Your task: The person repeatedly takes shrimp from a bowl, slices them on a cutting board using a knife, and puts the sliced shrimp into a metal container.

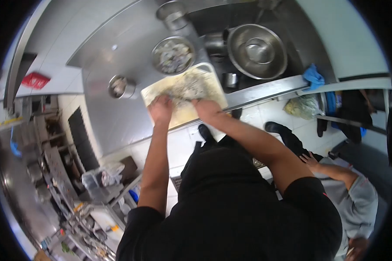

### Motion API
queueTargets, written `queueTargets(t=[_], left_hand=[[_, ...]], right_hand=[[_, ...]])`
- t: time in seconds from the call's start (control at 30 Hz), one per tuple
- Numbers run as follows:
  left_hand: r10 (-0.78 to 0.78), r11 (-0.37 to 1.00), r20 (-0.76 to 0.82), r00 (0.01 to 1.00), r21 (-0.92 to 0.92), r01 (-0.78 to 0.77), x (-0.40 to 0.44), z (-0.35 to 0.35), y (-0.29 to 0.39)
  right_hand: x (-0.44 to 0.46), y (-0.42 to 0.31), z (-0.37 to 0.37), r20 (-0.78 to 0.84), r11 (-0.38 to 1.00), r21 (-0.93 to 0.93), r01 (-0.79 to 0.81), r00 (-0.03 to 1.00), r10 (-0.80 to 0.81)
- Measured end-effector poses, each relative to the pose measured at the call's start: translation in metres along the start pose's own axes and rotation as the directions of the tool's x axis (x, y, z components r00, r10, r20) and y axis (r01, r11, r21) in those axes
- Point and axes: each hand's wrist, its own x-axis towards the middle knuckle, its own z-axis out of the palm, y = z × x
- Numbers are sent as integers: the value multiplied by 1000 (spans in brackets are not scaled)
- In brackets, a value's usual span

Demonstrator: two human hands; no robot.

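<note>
A pale cutting board [154, 92] lies on the steel counter, with a heap of whitish-grey, dark-flecked food [192, 88] on it. My right hand [207, 110] is closed at the board's near edge around what looks like a knife [184, 99], whose thin blade points left; blur softens its outline. To the left, my left hand [162, 108] is closed with fingers curled down on the board beside the food. What those fingers pinch is hidden. Just beyond the board stands a steel bowl [156, 57] with pale and purplish cut pieces [175, 54].
A small steel pot [129, 90] with pale pieces stands left on the counter. At the right is a sink with a large steel basin [235, 56]. A blue cloth [313, 77] hangs on its rim. A person in grey [353, 195] is behind me at right.
</note>
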Motion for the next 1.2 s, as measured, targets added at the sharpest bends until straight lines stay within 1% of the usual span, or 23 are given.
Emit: queueTargets(t=[0.03, 0.07, 0.13, 0.2, 0.23, 0.33, 0.4, 0.43, 0.53, 0.6, 0.63, 0.67, 0.7, 0.73, 0.77, 0.8, 0.83, 0.9, 0.93, 0.97, 1.13, 1.17, 1.2], left_hand=[[-15, 1000, 1, 1000, 19, 15, 0, 3, -1], [-22, 1000, -15, 1000, -10, 22, -1, 0, 3], [-127, 989, 49, 991, 86, 122, -1, 1, 3], [-202, 976, 74, 977, 99, 194, -3, -3, 7], [-236, 968, 84, 968, 103, 227, -6, -7, 8], [-217, 968, 50, 975, 139, 208, -12, -10, 12], [-264, 957, 98, 959, 146, 249, -13, -15, 18], [-274, 956, 110, 955, 140, 258, -14, -19, 19], [-272, 953, 95, 958, 167, 254, -16, -17, 17], [-257, 959, 54, 965, 136, 248, -23, -11, 16], [-253, 964, 21, 967, 90, 250, -25, -11, 15], [-263, 964, -18, 965, 46, 263, -27, -10, 13], [-296, 955, 2, 955, 24, 296, -26, -10, 15], [-322, 947, 25, 946, 6, 322, -25, -11, 16], [-331, 944, 18, 943, 11, 331, -24, -14, 18], [-320, 947, 19, 947, 23, 319, -25, -17, 18], [-352, 936, 30, 936, 39, 351, -28, -17, 15], [-356, 933, 52, 933, 68, 352, -22, -15, 16], [-355, 934, 50, 933, 52, 353, -22, -14, 20], [-355, 935, 49, 934, 37, 354, -23, -17, 21], [-381, 924, 73, 922, 14, 381, -23, -21, 21], [-379, 925, 62, 923, 8, 379, -23, -23, 21], [-375, 927, 52, 925, 2, 376, -24, -23, 22]], right_hand=[[-6, 3, -3, -55, 1000, -9, 22, 998, -22], [-10, 6, -9, -20, 1000, -30, -5, 1000, 4], [-19, 12, -16, 50, 993, -88, -73, 996, 78], [-30, 17, -30, 42, 990, -128, -60, 997, 66], [-31, 16, -31, 11, 985, -154, -73, 997, 76], [-24, 16, -29, -117, 972, -219, -81, 992, 56], [-17, 17, -17, -244, 967, -252, -45, 970, -18], [-17, 12, -15, -252, 962, -261, -82, 968, 14], [-25, 13, -28, -347, 945, -326, 2, 930, -121], [-37, 11, -54, -416, 999, 20, 43, 909, -31], [-41, 14, -71, -425, 975, 199, 98, 905, -4], [-45, 15, -95, -408, 918, 370, 143, 913, 22], [-58, -1, -142, -273, 749, 657, 83, 953, 134], [-74, -11, -193, -359, 692, 686, 224, 932, 55], [-102, -40, -252, -431, 684, 669, 291, 902, 38], [-126, -43, -286, -619, 712, 513, 479, 782, -79], [-148, -59, -320, -818, 622, 316, 717, 538, -204], [-228, -41, -374, -922, 406, 162, 900, 284, -262], [-246, -68, -404, -892, 142, 12, 990, 74, -447], [-263, -96, -434, -790, -169, -48, 984, -141, -596], [-272, -167, -457, -404, -237, 23, 971, -208, -891], [-270, -173, -459, -340, -174, 30, 984, -154, -928], [-271, -175, -457, -342, -181, 5, 983, -169, -924]])
